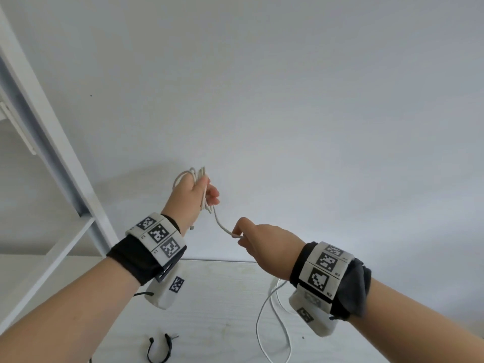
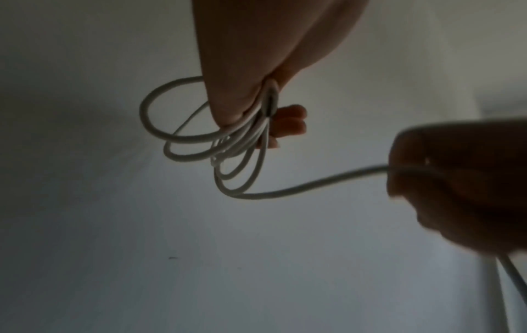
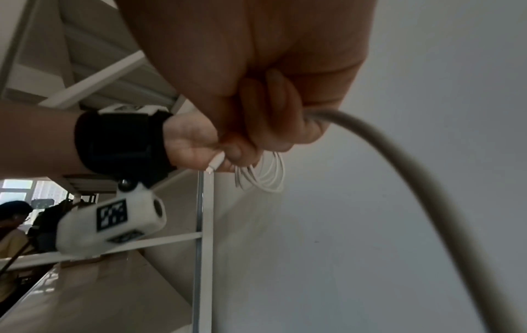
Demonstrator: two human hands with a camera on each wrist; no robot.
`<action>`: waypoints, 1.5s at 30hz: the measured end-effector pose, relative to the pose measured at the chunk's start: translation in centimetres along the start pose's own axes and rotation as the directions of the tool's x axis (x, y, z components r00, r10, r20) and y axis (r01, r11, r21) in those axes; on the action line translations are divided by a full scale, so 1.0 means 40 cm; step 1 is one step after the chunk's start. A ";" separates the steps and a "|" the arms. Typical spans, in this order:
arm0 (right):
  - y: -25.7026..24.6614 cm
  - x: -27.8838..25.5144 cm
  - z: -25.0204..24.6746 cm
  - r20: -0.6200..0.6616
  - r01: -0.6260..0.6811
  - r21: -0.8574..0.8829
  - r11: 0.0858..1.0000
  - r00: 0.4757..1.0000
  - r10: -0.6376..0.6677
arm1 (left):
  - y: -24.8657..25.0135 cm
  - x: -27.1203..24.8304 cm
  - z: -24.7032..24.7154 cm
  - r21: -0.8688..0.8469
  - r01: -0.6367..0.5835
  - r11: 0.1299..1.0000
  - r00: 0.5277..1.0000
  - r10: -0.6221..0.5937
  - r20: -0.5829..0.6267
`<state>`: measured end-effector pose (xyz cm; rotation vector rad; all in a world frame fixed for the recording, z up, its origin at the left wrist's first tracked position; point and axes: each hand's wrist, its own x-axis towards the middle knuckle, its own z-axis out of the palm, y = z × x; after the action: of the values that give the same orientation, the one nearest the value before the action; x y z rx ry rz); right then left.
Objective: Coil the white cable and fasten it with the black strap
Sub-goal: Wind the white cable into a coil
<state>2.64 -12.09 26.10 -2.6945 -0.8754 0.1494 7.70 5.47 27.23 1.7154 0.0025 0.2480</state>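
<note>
From the head view, the left hand point(image 1: 192, 199) is raised near the wall with its fingers curled round several finished loops of the white cable point(image 1: 219, 223), while the right hand point(image 1: 258, 238), at about four o'clock from it, pinches the running strand between thumb and fingertips. Coiling looks roughly midway: a good length still hangs from the right hand to the table point(image 1: 222, 297) at six o'clock. The black strap point(image 1: 159, 348) lies unused on the table near the bottom edge, at about seven o'clock from the hands, so fastening is all still to do. A white shelf frame point(image 1: 52, 142) stands at nine o'clock, close to the left forearm; toward three o'clock there is only bare wall, which looks the freer side for swinging. In the left wrist view, the loops point(image 2: 199, 139) fan out below the clamped fingers point(image 2: 291, 121), and one strand runs to the shadowed right hand at four o'clock. In the right wrist view, the fingers close on the cable point(image 3: 399, 157); a connector point(image 3: 215, 163) pokes out by the left palm at seven o'clock.
</note>
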 end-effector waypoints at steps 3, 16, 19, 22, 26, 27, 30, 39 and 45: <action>-0.012 0.011 -0.028 -0.055 0.034 -0.003 0.999 0.998 -0.034 | -0.003 -0.020 -0.001 0.204 -0.065 0.977 0.988 0.034 0.149; 0.017 0.051 -0.067 -0.245 0.039 0.097 0.995 0.970 -0.015 | -0.010 -0.091 0.017 0.185 -0.040 0.982 0.895 -0.047 0.444; 0.034 0.063 -0.087 -0.299 0.045 0.174 0.984 0.954 0.009 | -0.001 -0.106 0.021 0.001 0.109 0.994 0.885 -0.097 0.456; 0.056 0.070 -0.107 -0.322 0.053 0.232 0.971 0.946 0.026 | 0.013 -0.122 0.024 -0.089 0.203 0.975 0.876 -0.140 0.461; 0.080 0.086 -0.115 -0.314 0.038 0.325 0.945 0.947 0.070 | 0.031 -0.128 0.020 -0.145 0.227 0.963 0.882 -0.140 0.450; 0.085 0.090 -0.115 -0.316 0.028 0.349 0.937 0.945 0.090 | 0.034 -0.127 0.019 -0.156 0.233 0.960 0.883 -0.142 0.447; 0.102 0.096 -0.107 -0.316 0.003 0.389 0.921 0.940 0.131 | 0.044 -0.124 0.018 -0.170 0.234 0.957 0.885 -0.137 0.444; 0.156 0.066 -0.041 -0.177 -0.089 0.670 0.737 0.945 0.276 | 0.055 -0.087 -0.002 -0.453 0.380 0.807 0.892 -0.190 0.411; 0.174 0.018 0.043 -0.038 -0.195 0.628 0.753 0.959 0.280 | 0.066 -0.017 -0.043 -0.739 0.353 0.575 0.935 -0.195 0.295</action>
<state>6.76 -16.59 22.25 -2.1373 -0.3413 0.2631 6.38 6.64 29.92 0.8113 0.0242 -0.1484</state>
